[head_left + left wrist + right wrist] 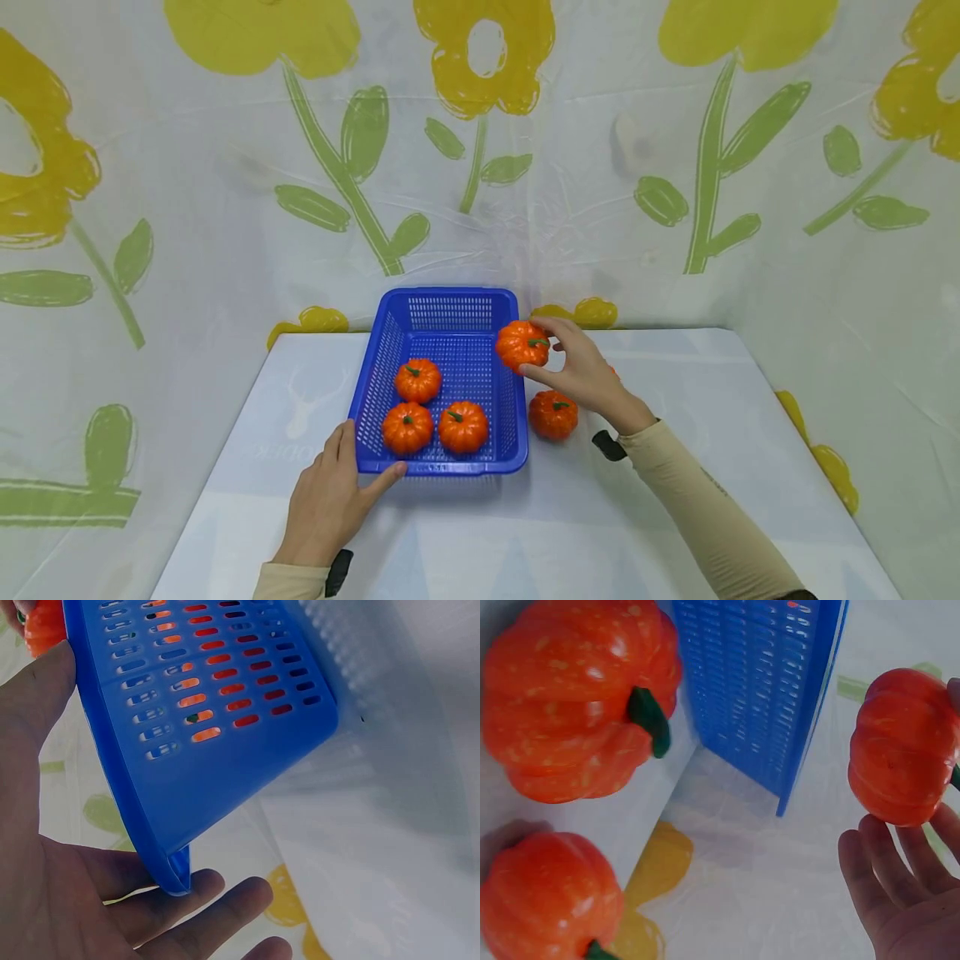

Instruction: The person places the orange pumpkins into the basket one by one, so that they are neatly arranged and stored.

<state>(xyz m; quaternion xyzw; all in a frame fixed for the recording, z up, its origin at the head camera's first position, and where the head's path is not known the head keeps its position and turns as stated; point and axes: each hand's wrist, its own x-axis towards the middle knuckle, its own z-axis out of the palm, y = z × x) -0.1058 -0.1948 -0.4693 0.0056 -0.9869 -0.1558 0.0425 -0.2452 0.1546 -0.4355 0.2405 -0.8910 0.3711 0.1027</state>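
Over the right rim of a blue plastic basket (442,468), my right hand (585,373) holds a small orange toy pumpkin (519,344) between thumb and fingers. The right wrist view shows that pumpkin (902,750) raised off the table. My left hand (327,496) rests at the basket's near left corner, thumb at the front rim and fingers along the left side. In the left wrist view its fingers stretch past the corner, fairly straight. Inside the basket sit three pumpkins: one farther back (417,381), one front left (407,428) and one front right (462,427).
Right of the basket a pumpkin (553,414) stands on the white table (465,533). Another pumpkin (551,896) is beside it, mostly hidden by the right arm in the head view. A flower-printed curtain (577,192) hangs behind the table and along its sides.
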